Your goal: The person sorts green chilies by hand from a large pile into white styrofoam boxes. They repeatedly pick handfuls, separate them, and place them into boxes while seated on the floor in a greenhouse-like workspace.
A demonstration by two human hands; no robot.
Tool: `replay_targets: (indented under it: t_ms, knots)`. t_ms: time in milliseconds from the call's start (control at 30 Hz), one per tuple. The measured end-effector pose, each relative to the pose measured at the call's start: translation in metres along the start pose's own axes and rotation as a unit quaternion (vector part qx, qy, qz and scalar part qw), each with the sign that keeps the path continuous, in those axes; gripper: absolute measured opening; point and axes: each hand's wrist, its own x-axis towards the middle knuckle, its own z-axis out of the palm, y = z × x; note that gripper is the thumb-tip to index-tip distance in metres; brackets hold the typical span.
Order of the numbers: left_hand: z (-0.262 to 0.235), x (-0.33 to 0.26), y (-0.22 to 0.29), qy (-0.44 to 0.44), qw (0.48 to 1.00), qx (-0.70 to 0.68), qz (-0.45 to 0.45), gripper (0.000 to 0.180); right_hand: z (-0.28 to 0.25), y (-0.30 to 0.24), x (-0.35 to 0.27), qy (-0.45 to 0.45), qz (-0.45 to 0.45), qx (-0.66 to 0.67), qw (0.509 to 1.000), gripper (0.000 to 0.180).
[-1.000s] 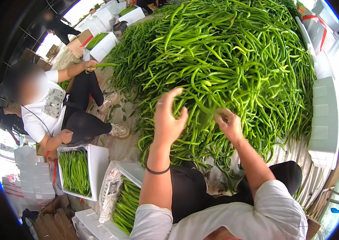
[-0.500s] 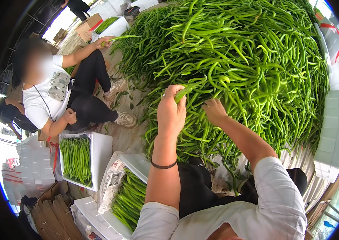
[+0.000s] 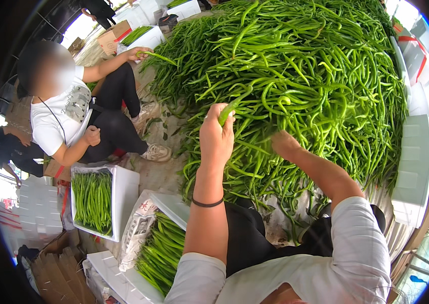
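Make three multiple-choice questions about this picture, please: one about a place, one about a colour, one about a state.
1. Where does the white box of sorted peppers stand?
A. to the person's left
B. on top of the pile
C. behind the right arm

2. What colour is the band on the left wrist?
A. red
B. black
C. white

3. What is the left hand doing?
A. lying flat and open
B. gripping a green pepper
C. holding a knife

Answers: 1 A, it stands at lower left beside the seated co-worker. 2 B, a thin dark ring. 3 B, the fingers close round the pepper, raised over the pepper pile.
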Motion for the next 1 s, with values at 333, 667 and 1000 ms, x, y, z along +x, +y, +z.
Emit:
replay_targets:
  t_ms: [333,667,1000]
  knots:
    - [0.009,-0.015,0.025,-0.002,0.996,-0.085,-0.013,0.02,-0.111,-0.004,-0.112,0.288,-0.001,0.213,0.934,0.035]
    - [0.043,-0.042,0.039,-0.078,0.975,-0.203,-0.032,0.02,-0.165,0.077,-0.233,0.423,0.354,0.759,0.346,0.029]
    - [0.102,-0.065,0.087,-0.228,0.96,-0.15,0.061,0.029,-0.139,0.063,-0.24,0.374,0.376,0.77,0.355,0.031]
